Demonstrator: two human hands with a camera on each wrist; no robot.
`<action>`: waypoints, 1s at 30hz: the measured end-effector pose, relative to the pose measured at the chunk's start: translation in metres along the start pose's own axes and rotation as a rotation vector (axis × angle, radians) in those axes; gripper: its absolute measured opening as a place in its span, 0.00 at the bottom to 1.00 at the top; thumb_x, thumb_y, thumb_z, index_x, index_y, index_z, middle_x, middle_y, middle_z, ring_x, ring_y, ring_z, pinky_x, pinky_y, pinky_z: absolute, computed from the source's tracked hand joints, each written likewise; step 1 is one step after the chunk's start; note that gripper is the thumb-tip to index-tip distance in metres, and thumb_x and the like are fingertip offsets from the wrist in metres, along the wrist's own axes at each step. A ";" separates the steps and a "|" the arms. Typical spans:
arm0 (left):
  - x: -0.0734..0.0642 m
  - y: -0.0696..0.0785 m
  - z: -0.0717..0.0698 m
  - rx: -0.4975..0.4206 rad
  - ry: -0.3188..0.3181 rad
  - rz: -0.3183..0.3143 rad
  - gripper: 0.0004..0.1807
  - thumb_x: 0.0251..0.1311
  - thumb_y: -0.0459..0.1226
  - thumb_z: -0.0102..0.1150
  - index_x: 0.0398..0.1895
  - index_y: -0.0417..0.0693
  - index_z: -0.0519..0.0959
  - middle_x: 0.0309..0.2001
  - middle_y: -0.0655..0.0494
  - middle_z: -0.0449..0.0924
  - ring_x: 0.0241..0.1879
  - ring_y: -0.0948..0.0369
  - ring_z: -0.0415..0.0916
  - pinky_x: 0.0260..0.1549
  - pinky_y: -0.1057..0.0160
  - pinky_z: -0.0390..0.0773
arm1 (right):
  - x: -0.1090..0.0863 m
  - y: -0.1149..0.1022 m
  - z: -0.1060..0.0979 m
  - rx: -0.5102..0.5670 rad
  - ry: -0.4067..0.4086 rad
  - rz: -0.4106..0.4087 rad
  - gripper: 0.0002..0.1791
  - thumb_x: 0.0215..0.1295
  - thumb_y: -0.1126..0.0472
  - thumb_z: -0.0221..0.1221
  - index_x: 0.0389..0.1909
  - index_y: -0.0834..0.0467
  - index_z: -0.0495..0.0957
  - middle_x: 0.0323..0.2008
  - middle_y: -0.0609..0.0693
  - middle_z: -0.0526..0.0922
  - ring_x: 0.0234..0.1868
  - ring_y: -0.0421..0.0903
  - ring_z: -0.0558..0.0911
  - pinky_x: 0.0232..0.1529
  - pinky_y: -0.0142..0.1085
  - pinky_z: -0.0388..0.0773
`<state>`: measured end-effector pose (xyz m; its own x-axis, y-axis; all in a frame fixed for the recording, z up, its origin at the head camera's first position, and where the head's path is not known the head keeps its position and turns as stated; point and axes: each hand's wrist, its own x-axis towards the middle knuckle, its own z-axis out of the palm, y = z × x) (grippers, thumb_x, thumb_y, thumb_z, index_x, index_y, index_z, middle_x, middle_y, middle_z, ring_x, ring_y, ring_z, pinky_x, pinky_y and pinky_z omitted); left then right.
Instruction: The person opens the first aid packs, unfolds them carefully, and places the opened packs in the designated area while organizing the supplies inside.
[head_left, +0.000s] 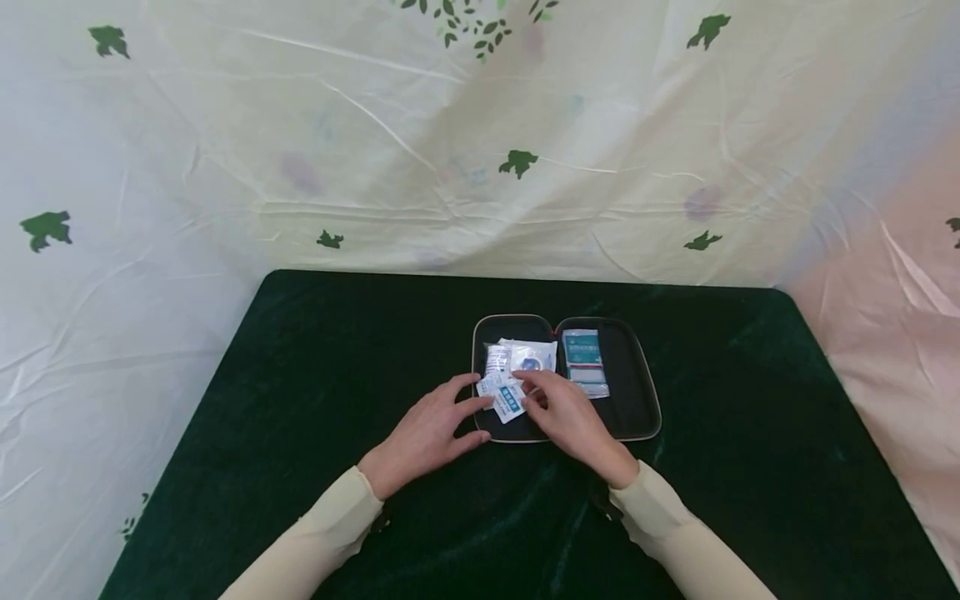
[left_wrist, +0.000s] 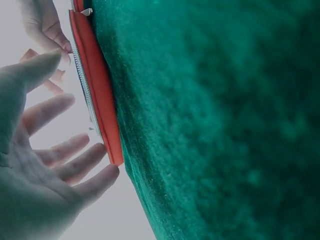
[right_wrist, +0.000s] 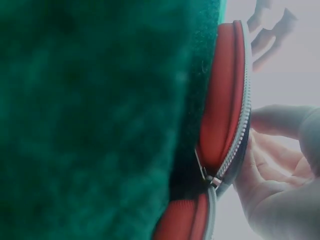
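A black-lined zip case [head_left: 633, 392] lies unfolded on the table, its outside red in the wrist views. Several small white packets with blue print, among them a front packet [head_left: 510, 402], lie in its left half. My left hand [head_left: 431, 425] reaches over the left rim with spread fingers, a fingertip at the packets' left edge. Bent over the same packets from the right is my right hand [head_left: 566, 412]; whether it pinches the front packet is hidden. Behind them lie a clear-wrapped white roll [head_left: 497, 360] and a larger white packet [head_left: 534, 354].
In the case's right half lies a teal-and-white packet [head_left: 583, 350]. A dark green velvet cloth [head_left: 337, 350] covers the table. Behind and beside it hangs a pale curtain [head_left: 420, 167] with green leaf prints. The zipper pull [right_wrist: 214, 181] hangs at the case's front edge.
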<state>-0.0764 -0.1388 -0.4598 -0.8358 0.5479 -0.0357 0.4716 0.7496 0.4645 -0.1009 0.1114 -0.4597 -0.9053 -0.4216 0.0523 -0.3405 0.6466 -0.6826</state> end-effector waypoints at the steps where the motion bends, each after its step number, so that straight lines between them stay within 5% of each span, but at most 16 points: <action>1: 0.000 0.000 0.000 -0.003 0.013 -0.001 0.29 0.69 0.55 0.63 0.70 0.60 0.77 0.77 0.49 0.61 0.72 0.50 0.67 0.64 0.43 0.73 | -0.001 0.000 -0.001 0.007 0.001 0.012 0.24 0.69 0.65 0.66 0.66 0.56 0.77 0.44 0.48 0.83 0.38 0.40 0.82 0.41 0.38 0.82; 13: 0.008 0.006 0.003 0.002 0.125 0.065 0.25 0.70 0.51 0.64 0.66 0.56 0.79 0.72 0.51 0.70 0.70 0.52 0.69 0.66 0.45 0.72 | -0.018 0.011 -0.015 0.108 0.081 0.080 0.19 0.72 0.67 0.61 0.61 0.53 0.80 0.48 0.51 0.80 0.42 0.46 0.78 0.46 0.43 0.81; 23: 0.017 0.019 0.006 -0.003 0.087 0.125 0.24 0.72 0.51 0.62 0.66 0.54 0.79 0.70 0.51 0.72 0.70 0.53 0.69 0.66 0.46 0.71 | -0.033 0.022 -0.035 0.155 0.131 0.126 0.20 0.73 0.67 0.61 0.64 0.54 0.80 0.57 0.54 0.81 0.49 0.49 0.82 0.51 0.48 0.83; 30: 0.031 0.036 0.008 0.046 0.079 0.226 0.26 0.71 0.53 0.62 0.65 0.52 0.80 0.68 0.53 0.75 0.68 0.56 0.72 0.67 0.51 0.71 | -0.046 0.036 -0.051 0.127 0.173 0.150 0.20 0.74 0.65 0.61 0.65 0.53 0.80 0.54 0.54 0.82 0.47 0.47 0.81 0.47 0.34 0.80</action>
<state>-0.0830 -0.0922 -0.4516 -0.7262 0.6743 0.1343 0.6597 0.6284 0.4124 -0.0844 0.1870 -0.4494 -0.9769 -0.2050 0.0601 -0.1747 0.6042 -0.7774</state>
